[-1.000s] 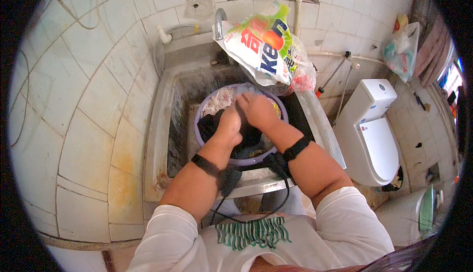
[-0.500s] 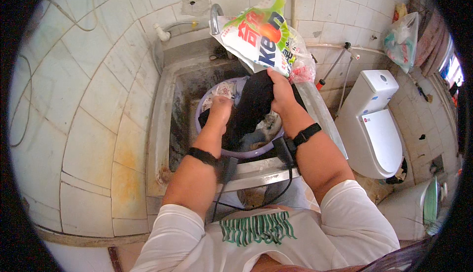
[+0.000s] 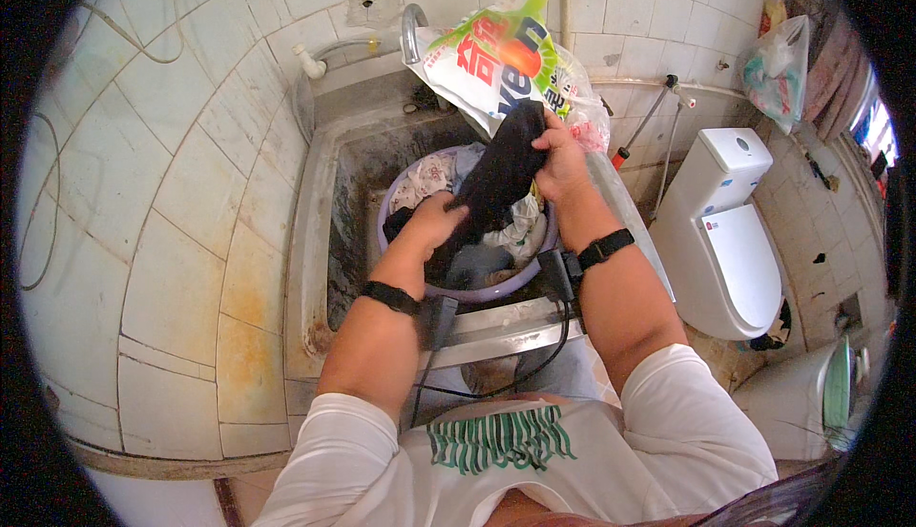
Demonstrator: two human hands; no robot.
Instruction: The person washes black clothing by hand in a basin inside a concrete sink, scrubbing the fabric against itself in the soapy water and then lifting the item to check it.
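A black cloth garment (image 3: 496, 174) is stretched at a slant between my two hands above a pale purple basin (image 3: 510, 290). My right hand (image 3: 563, 160) grips its raised upper end, close to a large detergent bag (image 3: 477, 55). Lower down and to the left, my left hand (image 3: 431, 227) is closed on the garment's other part, with its fingers partly hidden by the fabric. Under the garment, the basin holds a white patterned cloth (image 3: 422, 182), a whitish cloth (image 3: 523, 233) and a grey-blue cloth (image 3: 477, 265).
The basin sits inside a worn stone sink (image 3: 315, 241) with a curved metal tap (image 3: 411, 36) behind. Right of the sink stand a white toilet (image 3: 749, 250) and a white bucket-like container (image 3: 787, 403). Black cables (image 3: 563, 336) hang from my wrist straps across the sink's front edge.
The black garment's upper end has risen and turned with my right hand, now overlapping the detergent bag. My left hand has shifted slightly right and down, exposing more of the patterned cloth.
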